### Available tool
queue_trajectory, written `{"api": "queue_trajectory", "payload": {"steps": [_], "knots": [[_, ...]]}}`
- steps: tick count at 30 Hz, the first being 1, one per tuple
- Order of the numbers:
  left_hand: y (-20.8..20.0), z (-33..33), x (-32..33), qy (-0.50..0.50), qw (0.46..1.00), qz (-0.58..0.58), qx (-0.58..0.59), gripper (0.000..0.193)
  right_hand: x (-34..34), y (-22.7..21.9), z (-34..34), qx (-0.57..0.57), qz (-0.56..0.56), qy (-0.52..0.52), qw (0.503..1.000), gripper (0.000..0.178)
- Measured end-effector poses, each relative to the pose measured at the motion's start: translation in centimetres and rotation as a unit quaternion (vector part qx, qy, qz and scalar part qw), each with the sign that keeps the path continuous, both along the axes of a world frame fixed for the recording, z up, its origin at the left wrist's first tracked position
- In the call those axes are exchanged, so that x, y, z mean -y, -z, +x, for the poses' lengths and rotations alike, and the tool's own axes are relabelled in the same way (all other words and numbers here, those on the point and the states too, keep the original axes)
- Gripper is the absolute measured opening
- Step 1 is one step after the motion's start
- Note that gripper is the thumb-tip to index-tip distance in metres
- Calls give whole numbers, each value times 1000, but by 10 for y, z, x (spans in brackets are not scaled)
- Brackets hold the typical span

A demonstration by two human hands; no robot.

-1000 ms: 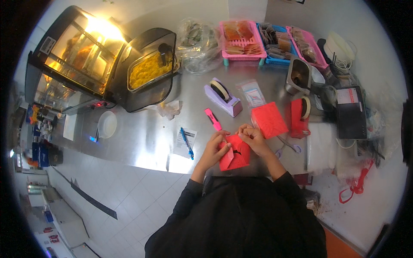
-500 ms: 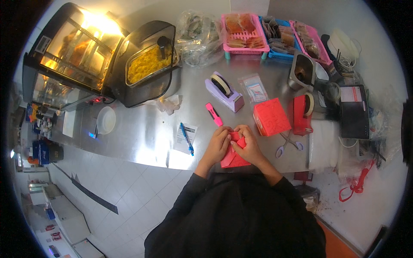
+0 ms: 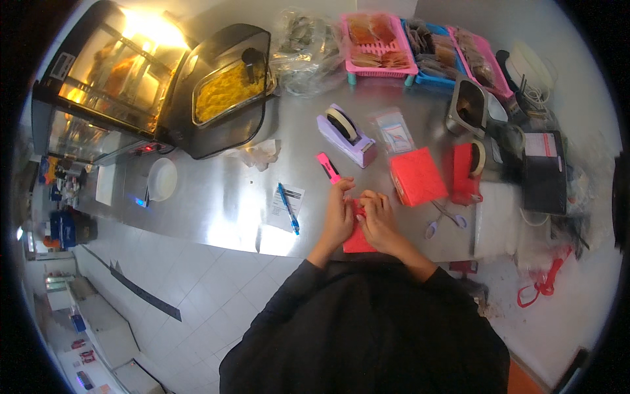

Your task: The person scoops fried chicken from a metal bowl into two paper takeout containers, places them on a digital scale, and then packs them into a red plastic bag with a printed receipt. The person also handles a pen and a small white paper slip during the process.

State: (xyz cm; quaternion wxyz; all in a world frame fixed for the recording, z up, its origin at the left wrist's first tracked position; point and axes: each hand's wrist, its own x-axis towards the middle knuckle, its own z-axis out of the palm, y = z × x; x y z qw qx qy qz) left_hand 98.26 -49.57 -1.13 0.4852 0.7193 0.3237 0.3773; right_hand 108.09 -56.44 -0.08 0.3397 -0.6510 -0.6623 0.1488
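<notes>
At the near edge of the steel counter, both hands work on a small red paper-wrapped packet (image 3: 358, 244). My left hand (image 3: 338, 215) closes on its left side, with the fingers bent over the top. From the right, my right hand (image 3: 377, 220) pinches the upper part of the paper; its fingertips hide the fold. A pink highlighter (image 3: 328, 168) lies just beyond the left fingers. Up and to the right sits a larger red paper-wrapped block (image 3: 419, 176). Left of my hands, a blue pen (image 3: 289, 209) rests on a printed slip (image 3: 277, 214).
Beyond the hands stand a lilac tape dispenser (image 3: 349, 139) and, to the right, a red one (image 3: 464, 176) above scissors (image 3: 445, 220). Baskets of sachets (image 3: 380, 68) line the back. A hooded tray of yellow food (image 3: 226, 93) and a lit warming cabinet (image 3: 115, 79) stand far left.
My left hand has turned more upright and its fingers have shifted up the packet. The right fingers stay bunched on the paper. The whole view has shifted slightly.
</notes>
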Motion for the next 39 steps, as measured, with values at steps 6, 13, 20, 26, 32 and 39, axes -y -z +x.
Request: {"api": "queue_trajectory", "payload": {"steps": [6,13,20,26,32,39], "knots": [[30,-44,-42,-225,972,64,-26,34,2,0,2,-90,-4,-95,991,30],[49,-148,-63,-233,931,-59,-276,52,-17,20,3,-343,-45,-116,931,21],[111,-177,-62,-262,844,167,-437,41,2,-36,-16,-78,-60,-58,993,42],[70,-152,-40,-291,917,20,-273,46,17,-43,-31,101,-194,-89,972,71],[-2,-138,-52,-421,838,105,-332,15,4,-45,2,14,-95,-142,985,64],[-71,-26,-19,138,972,-178,72,25,4,-35,3,-602,95,84,788,64]]}}
